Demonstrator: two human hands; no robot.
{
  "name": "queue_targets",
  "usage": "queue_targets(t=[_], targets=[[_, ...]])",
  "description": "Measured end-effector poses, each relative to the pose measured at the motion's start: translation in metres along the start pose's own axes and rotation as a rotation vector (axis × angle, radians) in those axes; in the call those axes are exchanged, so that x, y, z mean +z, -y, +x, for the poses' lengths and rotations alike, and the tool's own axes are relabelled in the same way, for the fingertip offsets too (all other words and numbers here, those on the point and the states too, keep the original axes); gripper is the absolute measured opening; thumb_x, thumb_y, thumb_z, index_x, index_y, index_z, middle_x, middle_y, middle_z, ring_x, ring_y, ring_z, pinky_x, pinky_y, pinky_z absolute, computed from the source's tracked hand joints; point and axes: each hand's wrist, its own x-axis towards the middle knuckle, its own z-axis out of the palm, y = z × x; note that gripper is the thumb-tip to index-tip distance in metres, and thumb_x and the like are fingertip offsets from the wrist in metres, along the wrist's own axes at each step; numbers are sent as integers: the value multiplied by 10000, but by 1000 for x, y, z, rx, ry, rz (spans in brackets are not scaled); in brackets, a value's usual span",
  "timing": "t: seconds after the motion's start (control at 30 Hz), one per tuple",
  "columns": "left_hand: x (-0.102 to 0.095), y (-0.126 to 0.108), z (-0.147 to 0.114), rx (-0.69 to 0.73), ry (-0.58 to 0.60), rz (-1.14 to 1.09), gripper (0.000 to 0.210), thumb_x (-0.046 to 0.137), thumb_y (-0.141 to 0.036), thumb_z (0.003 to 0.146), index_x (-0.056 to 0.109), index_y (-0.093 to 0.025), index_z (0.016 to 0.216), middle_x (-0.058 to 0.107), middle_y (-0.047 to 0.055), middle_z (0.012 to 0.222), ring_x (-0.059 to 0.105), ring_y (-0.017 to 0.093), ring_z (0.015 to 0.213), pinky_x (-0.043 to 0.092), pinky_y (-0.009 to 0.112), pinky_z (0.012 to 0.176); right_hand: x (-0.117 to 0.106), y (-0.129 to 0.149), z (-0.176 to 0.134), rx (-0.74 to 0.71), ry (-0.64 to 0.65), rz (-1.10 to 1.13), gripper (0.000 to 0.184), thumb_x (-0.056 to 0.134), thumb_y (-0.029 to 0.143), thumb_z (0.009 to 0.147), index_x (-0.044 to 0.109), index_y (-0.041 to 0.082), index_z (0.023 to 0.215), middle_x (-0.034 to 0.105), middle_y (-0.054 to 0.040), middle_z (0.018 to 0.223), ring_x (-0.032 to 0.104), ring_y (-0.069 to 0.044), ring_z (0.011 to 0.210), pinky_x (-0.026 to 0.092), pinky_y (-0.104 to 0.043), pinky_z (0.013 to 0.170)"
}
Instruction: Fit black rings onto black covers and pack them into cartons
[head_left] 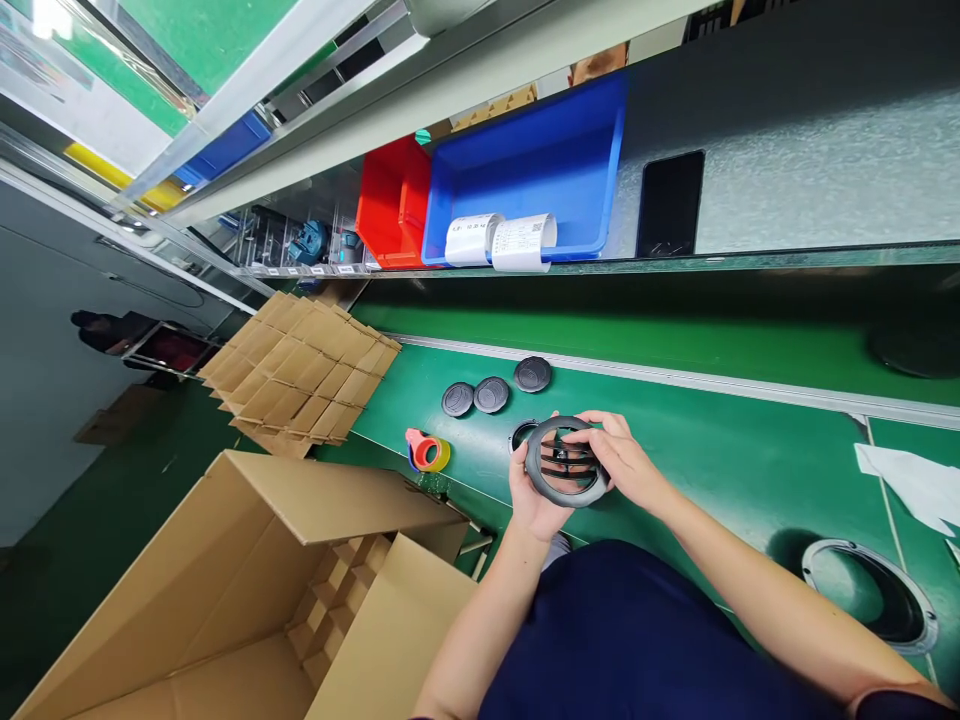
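A round black air vent [568,462] with an outer ring and crosswise slats is held over the green worktop, in front of my body. My left hand [538,508] is closed around its left and lower rim, thumb along the ring. At the right side, my right hand [627,458] grips the rim, with fingers reaching over onto the slats. Just behind the vent, a black ring-shaped part [519,436] lies on the worktop, partly covered. Farther back are three black round caps, one of them [532,374] set apart from the other two [491,394].
Tape rolls [433,455] lie at the worktop's left edge. An open carton [315,495] with dividers stands lower left, below stacked cardboard dividers [300,370]. The shelf above holds a red bin [394,205], a blue bin [525,150] and a phone [670,205]. A large ring [926,610] sits right.
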Motion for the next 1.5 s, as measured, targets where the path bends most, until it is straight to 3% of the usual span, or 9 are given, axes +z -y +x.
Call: queue_targets(t=[0.23,0.4,0.5,0.6,0.7,0.93,1.07,1.2,1.5], targets=[[-3,-2,1,-10,14,-24,628,547,-546,843,504,-249,1395,582,139,1375,534,385,1250,356,652,1046,7,-11,-2,-9,-23,-57,543,233,500,1026,722,298,1145,565,-88,1270,454,-260,1232,404,-514,1088],[-25,0,5,41,-136,-92,450,513,-478,886,663,-148,1153,720,114,1110,640,262,1097,454,422,1026,21,-24,-24,-229,169,-358,512,379,491,1000,457,297,1468,400,-77,1523,312,-300,1399,309,-553,1163],[-48,11,4,-56,-254,-101,432,529,-498,874,694,-129,1028,742,102,990,672,249,987,486,380,972,30,-44,-42,-272,348,-487,665,538,503,939,329,289,1533,278,-100,1597,217,-327,1463,245,-578,1186],[-70,22,4,-200,-326,-51,411,580,-505,840,694,-127,957,741,105,896,667,284,982,486,410,959,41,-66,-55,-123,431,-435,942,689,512,821,172,282,1575,58,-133,1642,109,-361,1492,260,-575,1172],[-87,27,8,-267,-363,9,393,595,-498,830,677,-128,934,729,120,904,635,314,1057,458,442,991,54,-84,-54,19,467,-347,1210,788,476,684,13,250,1585,100,-170,1608,189,-357,1464,338,-515,1142],[-132,8,4,-191,-724,237,441,548,-512,894,541,-201,1207,646,133,1162,609,252,1092,454,445,968,77,-134,-33,10,227,-722,1131,775,449,645,187,152,1564,277,-247,1517,301,-445,1382,229,-609,1147],[-147,-1,-10,-177,-741,206,305,577,-392,905,588,-155,1096,664,134,1108,656,200,952,503,334,885,78,-146,-31,-29,270,-839,1119,751,573,668,227,124,1549,241,-252,1570,238,-429,1438,174,-596,1174],[-158,-4,-16,-183,-778,165,229,576,-328,913,615,-142,1040,693,117,1028,678,175,872,527,299,838,82,-129,-19,-101,197,-828,897,519,585,890,162,119,1568,140,-203,1623,139,-363,1493,160,-591,1187],[-177,-19,-10,-151,-849,49,133,599,-197,884,642,-122,985,728,102,911,708,157,772,561,266,761,94,-157,14,-43,210,-775,660,401,496,965,348,126,1509,301,-174,1581,261,-321,1464,152,-592,1194]])
